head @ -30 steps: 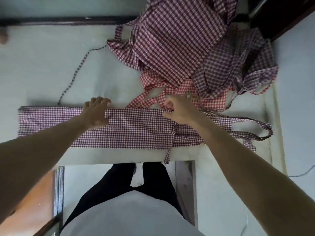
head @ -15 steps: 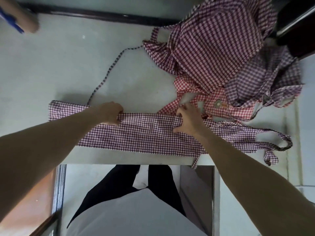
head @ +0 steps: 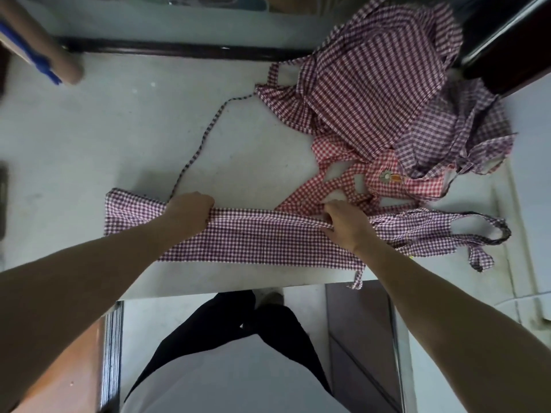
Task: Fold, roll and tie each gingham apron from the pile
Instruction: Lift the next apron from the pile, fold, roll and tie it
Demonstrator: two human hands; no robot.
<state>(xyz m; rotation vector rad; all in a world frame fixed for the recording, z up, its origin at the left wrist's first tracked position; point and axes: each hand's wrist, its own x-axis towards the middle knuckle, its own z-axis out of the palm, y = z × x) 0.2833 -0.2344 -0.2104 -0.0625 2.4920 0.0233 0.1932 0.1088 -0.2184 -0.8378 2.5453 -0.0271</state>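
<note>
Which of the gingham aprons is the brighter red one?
The red apron with a small emblem, lying flat at the near edge of the pile, partly under the darker maroon apron and the purple apron.

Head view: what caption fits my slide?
Both hands, left and right, grip a folded gingham apron beside the pile.

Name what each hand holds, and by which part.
Both hands, left and right, grip the folded apron by its far long edge.
</note>
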